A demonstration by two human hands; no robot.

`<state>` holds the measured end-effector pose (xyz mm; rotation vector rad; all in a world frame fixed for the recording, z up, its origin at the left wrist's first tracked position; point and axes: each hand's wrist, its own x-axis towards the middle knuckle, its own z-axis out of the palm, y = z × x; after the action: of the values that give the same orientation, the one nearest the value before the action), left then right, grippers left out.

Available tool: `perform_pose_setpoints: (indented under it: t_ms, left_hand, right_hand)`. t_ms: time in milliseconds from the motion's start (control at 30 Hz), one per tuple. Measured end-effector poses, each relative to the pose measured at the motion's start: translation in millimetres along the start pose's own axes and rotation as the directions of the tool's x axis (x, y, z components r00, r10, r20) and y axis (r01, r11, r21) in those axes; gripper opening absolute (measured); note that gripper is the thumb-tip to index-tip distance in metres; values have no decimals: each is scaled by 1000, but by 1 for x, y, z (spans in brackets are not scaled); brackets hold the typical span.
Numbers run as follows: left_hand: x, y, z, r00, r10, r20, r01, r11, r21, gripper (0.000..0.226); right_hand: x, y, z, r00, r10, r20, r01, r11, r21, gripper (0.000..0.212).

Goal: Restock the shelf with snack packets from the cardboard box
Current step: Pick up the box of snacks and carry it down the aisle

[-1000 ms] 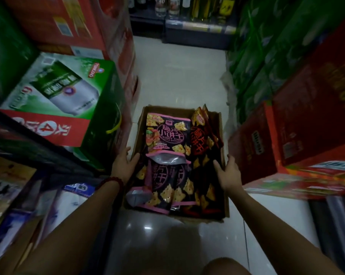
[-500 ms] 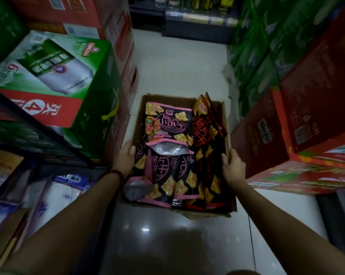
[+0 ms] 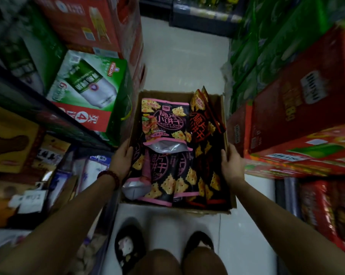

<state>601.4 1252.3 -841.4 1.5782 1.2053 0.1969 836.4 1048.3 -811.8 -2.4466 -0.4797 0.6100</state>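
- While both hands clamp the cardboard box [image 3: 226,118] by its side walls, the left hand [image 3: 121,159] is closed over the left wall and the right hand [image 3: 231,163] over the right wall, fingers curled on the rims; each grip pinches cardboard, no packet.
- Judging by this, the box is being carried or shifted above the floor [image 3: 183,56], in front of the person's feet.
- Risk: the walls look thin and the near edge is ragged, so a squeeze could buckle them and tip the load.
- Risk: the snack packets [image 3: 164,120] lie loose and heaped, the red packets [image 3: 200,124] poking over the far right corner; a tilt could spill them.
- Risk: the aisle is tight, so the box could snag the stacked cartons.
- Readable: "CRISPY CHIP" and "LITTLE BISCUIT" plus Chinese characters on the pink-edged packet; a large "4" on the green carton [image 3: 100,86].
- The shelf [image 3: 48,124] at left is too blurred to read.
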Motion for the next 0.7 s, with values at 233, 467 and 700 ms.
perform_pose_setpoints:
  t_ms: [233, 467, 700]
  left_hand:
    - [-87, 108, -63, 1000, -6, -9, 6, 1000, 13, 40]
    - [-161, 225, -126, 999, 30, -18, -30, 999, 11, 38]
    - [-214, 332, -185, 992, 121, -28, -114, 977, 178, 31]
  right_hand:
    - [-67, -83, -108, 1000, -18, 21, 18, 1000, 8, 29]
    - [-125, -165, -216, 999, -33, 4, 33, 999, 23, 32]
    - [-176, -235, -315, 998, -54, -34, 56, 997, 47, 34]
